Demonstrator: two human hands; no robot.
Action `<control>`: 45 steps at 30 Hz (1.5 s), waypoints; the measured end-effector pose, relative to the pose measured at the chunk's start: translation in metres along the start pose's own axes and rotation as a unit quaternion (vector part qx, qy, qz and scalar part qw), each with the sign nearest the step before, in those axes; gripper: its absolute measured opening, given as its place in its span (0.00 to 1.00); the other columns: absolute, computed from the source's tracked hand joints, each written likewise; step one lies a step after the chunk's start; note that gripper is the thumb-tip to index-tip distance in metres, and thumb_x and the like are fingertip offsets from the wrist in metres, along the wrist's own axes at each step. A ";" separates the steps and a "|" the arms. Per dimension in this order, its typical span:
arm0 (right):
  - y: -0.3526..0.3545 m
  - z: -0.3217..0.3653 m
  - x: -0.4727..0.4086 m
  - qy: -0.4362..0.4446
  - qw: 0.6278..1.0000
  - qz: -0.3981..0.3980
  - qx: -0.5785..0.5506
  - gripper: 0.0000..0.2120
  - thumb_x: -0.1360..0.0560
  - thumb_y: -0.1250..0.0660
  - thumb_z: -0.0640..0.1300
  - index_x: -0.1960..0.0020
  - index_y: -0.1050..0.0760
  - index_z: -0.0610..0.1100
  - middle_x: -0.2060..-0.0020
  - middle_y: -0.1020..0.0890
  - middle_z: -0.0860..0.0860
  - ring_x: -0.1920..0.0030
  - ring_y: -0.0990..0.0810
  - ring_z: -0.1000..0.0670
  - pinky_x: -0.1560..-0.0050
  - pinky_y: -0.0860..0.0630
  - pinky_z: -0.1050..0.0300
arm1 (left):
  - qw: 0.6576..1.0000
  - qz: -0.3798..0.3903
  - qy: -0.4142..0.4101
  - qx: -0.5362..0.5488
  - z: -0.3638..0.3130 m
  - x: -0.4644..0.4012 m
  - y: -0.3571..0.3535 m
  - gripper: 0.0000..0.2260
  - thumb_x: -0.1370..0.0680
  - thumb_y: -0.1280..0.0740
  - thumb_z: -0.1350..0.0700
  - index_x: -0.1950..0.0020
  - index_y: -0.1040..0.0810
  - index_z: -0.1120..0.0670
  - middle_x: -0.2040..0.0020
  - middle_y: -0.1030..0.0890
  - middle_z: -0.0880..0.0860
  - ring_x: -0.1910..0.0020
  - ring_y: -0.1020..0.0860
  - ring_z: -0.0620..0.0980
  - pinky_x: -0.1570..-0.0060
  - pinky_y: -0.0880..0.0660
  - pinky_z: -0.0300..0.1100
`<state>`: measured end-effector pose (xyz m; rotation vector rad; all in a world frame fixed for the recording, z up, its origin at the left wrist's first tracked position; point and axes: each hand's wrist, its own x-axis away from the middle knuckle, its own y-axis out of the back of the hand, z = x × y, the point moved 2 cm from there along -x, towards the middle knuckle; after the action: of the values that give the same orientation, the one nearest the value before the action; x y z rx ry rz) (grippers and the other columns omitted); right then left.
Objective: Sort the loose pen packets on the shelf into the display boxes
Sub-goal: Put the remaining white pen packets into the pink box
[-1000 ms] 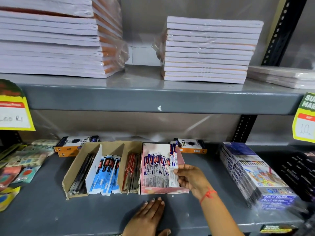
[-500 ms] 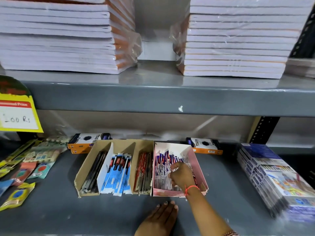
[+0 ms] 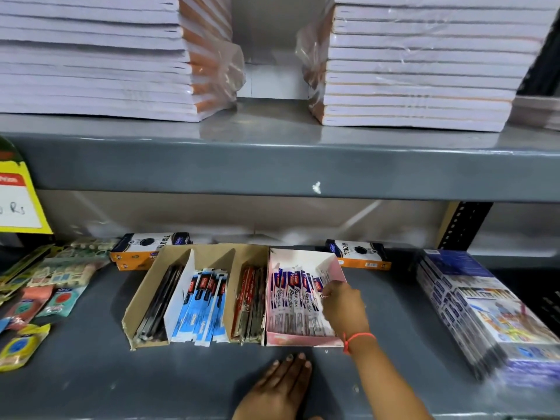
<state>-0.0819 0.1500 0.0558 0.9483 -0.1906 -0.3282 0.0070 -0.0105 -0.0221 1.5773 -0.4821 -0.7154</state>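
White-and-blue pen packets [image 3: 298, 301] stand upright in pink box [image 3: 298, 340]

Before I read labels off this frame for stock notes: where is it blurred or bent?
Head view: the pink display box and its pen packets are fairly sharp; the plastic-wrapped packs at right smear with motion blur; the upper shelf edge bows from the wide lens; the price tag is cropped.

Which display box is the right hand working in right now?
The pink box, rightmost of the row. The right hand is inside it on the white-and-blue packets; the cardboard box beside it is untouched.
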 end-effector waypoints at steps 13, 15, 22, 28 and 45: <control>0.033 -0.023 -0.003 0.056 0.973 -0.068 0.215 0.14 0.25 0.42 0.39 0.47 0.19 0.45 0.40 0.25 0.45 0.38 0.29 0.41 0.41 0.26 0.49 | 0.996 0.070 0.044 0.041 -0.004 -0.003 0.011 0.33 0.23 0.57 0.33 0.42 0.19 0.49 0.37 0.23 0.44 0.33 0.33 0.43 0.31 0.53 0.37; 0.025 -0.022 -0.004 0.065 0.956 -0.034 0.283 0.15 0.25 0.41 0.41 0.43 0.21 0.47 0.33 0.30 0.46 0.31 0.36 0.41 0.36 0.31 0.45 | 0.996 0.068 0.042 0.043 -0.003 -0.003 0.005 0.32 0.24 0.56 0.31 0.40 0.21 0.48 0.26 0.37 0.42 0.30 0.38 0.42 0.32 0.51 0.37; 0.004 -0.034 -0.006 0.055 0.949 0.059 0.305 0.18 0.26 0.38 0.53 0.38 0.24 0.49 0.25 0.42 0.48 0.23 0.54 0.41 0.27 0.45 0.40 | 0.998 -0.005 0.060 0.022 0.001 -0.003 -0.001 0.34 0.24 0.56 0.31 0.24 0.44 0.49 0.37 0.22 0.44 0.26 0.62 0.44 0.32 0.51 0.37; 0.003 -0.034 -0.008 0.043 0.957 0.064 0.279 0.23 0.28 0.36 0.59 0.39 0.23 0.48 0.25 0.40 0.49 0.23 0.53 0.41 0.27 0.45 0.40 | 0.998 -0.044 0.042 -0.004 -0.001 -0.002 -0.002 0.38 0.24 0.58 0.31 0.25 0.66 0.54 0.25 0.69 0.49 0.26 0.65 0.45 0.32 0.53 0.38; -0.005 -0.027 -0.009 -0.057 0.975 0.093 0.193 0.26 0.26 0.37 0.51 0.31 0.32 0.41 0.27 0.38 0.46 0.24 0.50 0.42 0.28 0.39 0.42 | 0.996 0.065 0.056 0.018 -0.003 0.003 0.008 0.37 0.28 0.49 0.30 0.28 0.34 0.52 0.38 0.21 0.44 0.39 0.25 0.39 0.29 0.59 0.37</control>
<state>-0.0831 0.1713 0.0359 1.2869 -0.4577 -0.1749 0.0122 -0.0119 -0.0142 1.5939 -0.5117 -0.5186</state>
